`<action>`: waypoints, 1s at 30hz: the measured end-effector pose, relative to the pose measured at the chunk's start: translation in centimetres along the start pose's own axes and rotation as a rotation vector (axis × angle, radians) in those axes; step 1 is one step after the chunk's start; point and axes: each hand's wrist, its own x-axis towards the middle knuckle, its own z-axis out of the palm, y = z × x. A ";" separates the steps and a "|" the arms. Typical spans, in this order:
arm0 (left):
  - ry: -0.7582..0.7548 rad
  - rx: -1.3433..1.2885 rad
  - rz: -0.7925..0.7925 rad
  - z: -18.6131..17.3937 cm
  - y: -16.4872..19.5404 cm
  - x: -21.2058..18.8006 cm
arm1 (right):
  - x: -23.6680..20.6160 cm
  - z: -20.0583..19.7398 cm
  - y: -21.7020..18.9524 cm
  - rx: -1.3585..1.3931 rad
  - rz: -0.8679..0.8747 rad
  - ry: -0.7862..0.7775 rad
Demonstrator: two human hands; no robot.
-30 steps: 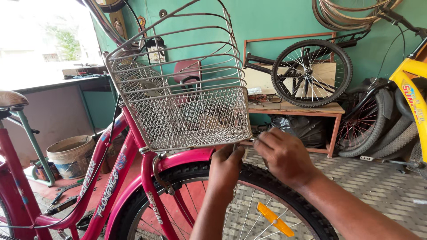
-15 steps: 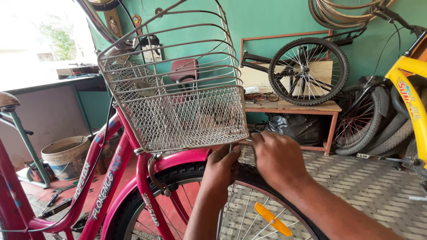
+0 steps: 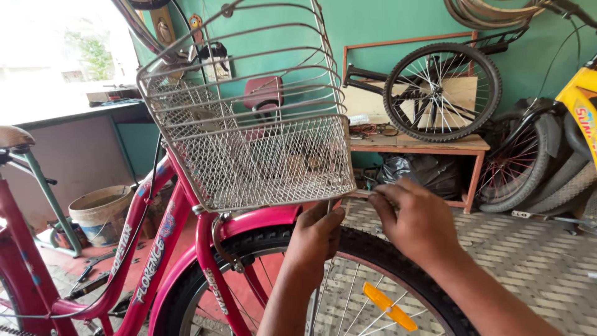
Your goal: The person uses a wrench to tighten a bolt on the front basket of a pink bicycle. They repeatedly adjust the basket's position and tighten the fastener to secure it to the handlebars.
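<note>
The basket (image 3: 249, 143) is bare wire mesh, dull silvery metal with a faint rusty tinge; the bicycle frame (image 3: 168, 249) wears glossy pink paint; the tyre (image 3: 379, 249) is matt black rubber, knobbly; the reflector (image 3: 388, 306) is shiny orange plastic; the table (image 3: 423, 144) is plain unvarnished wood.

Basket (image 3: 249, 143) above, tyre (image 3: 385, 255) below: narrow gap.

Head-worn camera viewing a bicycle's front end.
It is looking slightly downward and forward, sitting close above the wire basket (image 3: 249, 130) and front wheel (image 3: 348, 280).
</note>
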 end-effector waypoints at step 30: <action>-0.069 -0.099 -0.066 0.1 0.4 -1.2 | -1.3 0.6 -2.6 0.031 0.089 -0.045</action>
